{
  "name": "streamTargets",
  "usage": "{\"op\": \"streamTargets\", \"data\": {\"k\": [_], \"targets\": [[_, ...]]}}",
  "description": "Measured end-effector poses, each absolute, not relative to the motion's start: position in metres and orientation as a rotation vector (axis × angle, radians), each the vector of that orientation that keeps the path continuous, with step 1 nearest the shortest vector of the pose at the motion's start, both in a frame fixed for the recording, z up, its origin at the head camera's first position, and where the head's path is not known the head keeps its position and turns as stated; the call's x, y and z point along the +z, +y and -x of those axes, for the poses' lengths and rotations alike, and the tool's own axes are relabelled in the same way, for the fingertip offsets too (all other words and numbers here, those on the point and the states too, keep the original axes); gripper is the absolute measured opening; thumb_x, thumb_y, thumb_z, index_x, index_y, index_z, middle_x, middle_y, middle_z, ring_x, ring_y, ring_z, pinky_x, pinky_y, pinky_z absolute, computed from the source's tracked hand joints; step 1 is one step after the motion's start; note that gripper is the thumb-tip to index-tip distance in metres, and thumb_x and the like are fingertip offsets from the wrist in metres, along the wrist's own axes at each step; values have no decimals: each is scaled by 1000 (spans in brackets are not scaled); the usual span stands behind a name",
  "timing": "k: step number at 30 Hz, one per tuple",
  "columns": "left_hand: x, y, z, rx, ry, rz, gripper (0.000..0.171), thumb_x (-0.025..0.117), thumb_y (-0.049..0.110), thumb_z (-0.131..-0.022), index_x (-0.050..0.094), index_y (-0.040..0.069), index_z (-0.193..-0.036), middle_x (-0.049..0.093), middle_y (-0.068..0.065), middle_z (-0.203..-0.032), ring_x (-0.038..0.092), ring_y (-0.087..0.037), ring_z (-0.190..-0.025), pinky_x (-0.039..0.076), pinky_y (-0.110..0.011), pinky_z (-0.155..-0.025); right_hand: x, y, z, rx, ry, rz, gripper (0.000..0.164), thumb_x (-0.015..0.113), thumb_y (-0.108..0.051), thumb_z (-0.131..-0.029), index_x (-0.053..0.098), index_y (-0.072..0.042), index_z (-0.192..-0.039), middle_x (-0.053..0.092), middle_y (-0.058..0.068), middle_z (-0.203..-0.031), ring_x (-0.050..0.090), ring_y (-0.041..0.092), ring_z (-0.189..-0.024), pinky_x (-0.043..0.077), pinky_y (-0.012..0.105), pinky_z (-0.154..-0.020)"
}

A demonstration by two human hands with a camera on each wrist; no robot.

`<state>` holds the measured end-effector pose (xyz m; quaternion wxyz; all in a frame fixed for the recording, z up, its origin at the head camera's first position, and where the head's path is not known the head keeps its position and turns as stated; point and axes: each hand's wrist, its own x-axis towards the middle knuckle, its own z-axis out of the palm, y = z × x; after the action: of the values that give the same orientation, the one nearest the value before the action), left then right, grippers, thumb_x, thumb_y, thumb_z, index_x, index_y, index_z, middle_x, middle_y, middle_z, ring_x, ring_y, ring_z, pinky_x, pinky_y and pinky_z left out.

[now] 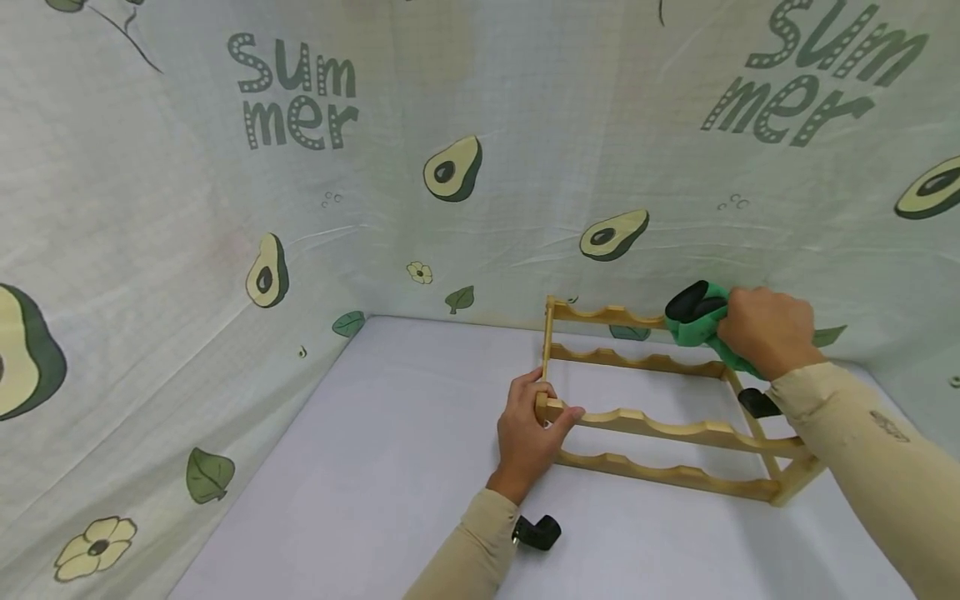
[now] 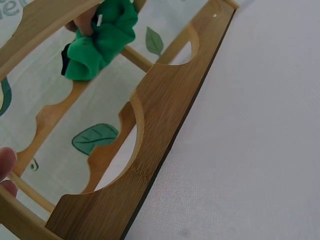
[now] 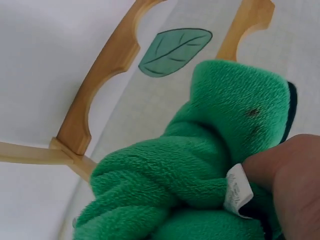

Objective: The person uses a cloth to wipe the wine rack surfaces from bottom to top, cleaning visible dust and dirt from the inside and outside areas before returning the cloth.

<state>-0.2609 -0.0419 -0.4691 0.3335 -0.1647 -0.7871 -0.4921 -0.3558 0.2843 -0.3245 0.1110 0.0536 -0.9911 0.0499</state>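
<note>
A light wooden wine rack [image 1: 660,429] with scalloped rails stands on the white table. My left hand [image 1: 528,429] grips its front left corner, thumb over the upper front rail and fingers on the outer side. At the rack's back right, my right hand [image 1: 768,329] holds a bunched green plush cloth [image 1: 697,333] with black patches against the upper back rail. The right wrist view shows the cloth [image 3: 150,180] up close, with a white label [image 3: 238,190] beside the fingers. It hides the rail's right end there. In the left wrist view, a scalloped lower rail [image 2: 160,105] crosses the middle.
A pale fabric backdrop [image 1: 525,100] printed with avocados, leaves and lettering rises behind and left of the table [image 1: 360,483]. White tabletop extends left of the rack and in front of it. Black wrist devices [image 1: 538,533] sit at both sleeves.
</note>
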Motion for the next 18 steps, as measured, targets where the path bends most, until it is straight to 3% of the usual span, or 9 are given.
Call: {"op": "streamTargets", "data": {"k": [6,12,15,18], "targets": [[-469,-41,261,-1286,-2055,440,44,77,48,-86,56,12,-99,56,-9,-134,67,-15,-101,53,-20,-68,-319,286,348,136,-2962,-110,25,54,-6,-83,54,-8,-58,54,15,-58,53,36,-51,40,51,-42],[-472,-41,260,-1306,-2034,454,41,77,46,-87,56,13,-100,55,-14,-134,64,-10,-86,52,-20,-65,-318,290,347,142,-3072,-45,27,58,-13,-86,59,-8,-59,57,17,-62,56,37,-57,43,52,-48],[-473,-41,261,-1326,-2025,462,40,77,44,-87,55,13,-99,54,-17,-134,63,-10,-83,52,-21,-64,-319,294,349,212,-3139,32,27,57,-20,-88,64,1,-73,59,24,-73,56,38,-64,45,52,-54],[-473,-40,262,-1360,-2014,477,39,78,41,-87,55,13,-100,53,-18,-134,65,-16,-98,53,-22,-68,-320,298,350,327,-3169,97,40,57,-28,-89,62,11,-91,60,31,-87,56,40,-70,46,52,-58]]}}
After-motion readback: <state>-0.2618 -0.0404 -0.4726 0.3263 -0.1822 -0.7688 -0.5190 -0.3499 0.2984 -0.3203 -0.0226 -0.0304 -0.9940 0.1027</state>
